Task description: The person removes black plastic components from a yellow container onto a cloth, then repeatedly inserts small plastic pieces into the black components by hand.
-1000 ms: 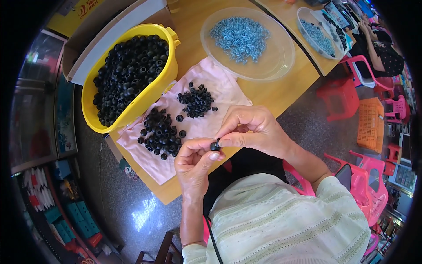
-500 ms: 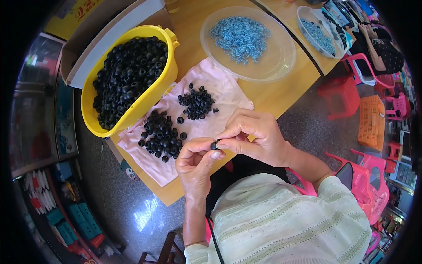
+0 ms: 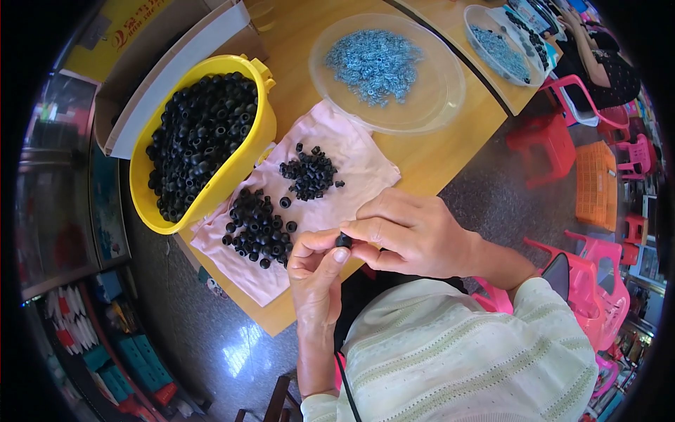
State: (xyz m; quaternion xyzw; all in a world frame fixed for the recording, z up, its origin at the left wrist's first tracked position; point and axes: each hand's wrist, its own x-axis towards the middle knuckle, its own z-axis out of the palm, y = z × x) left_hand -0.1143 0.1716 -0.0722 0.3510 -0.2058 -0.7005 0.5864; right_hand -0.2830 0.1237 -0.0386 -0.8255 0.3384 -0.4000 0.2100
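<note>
My left hand (image 3: pixel 318 271) pinches a small round black plastic piece (image 3: pixel 343 240), like a cord-lock body, between thumb and fingers. Against its right side press the fingers of my right hand (image 3: pixel 408 232), closed at the same piece; anything smaller inside that grip is hidden. Both hands are over the near edge of a pink cloth (image 3: pixel 365 155). On the cloth lie a pile of round, holed black pieces (image 3: pixel 256 225), next to my left hand, and a pile of smaller black pieces (image 3: pixel 309 174) farther off.
A yellow tub (image 3: pixel 264 130) full of round black pieces stands at the left, by a cardboard box (image 3: pixel 169 67). Beyond the cloth, a clear round tray (image 3: pixel 439 98) holds small light-blue pieces (image 3: pixel 376 63). Red stools (image 3: pixel 541 151) and an orange crate (image 3: pixel 596 186) are at the right, with another person (image 3: pixel 608 70) farther off.
The right hand has shifted a little, its fingers now curled around the black piece's far side. The held piece shows rounder and more fully. The whole view has tilted slightly.
</note>
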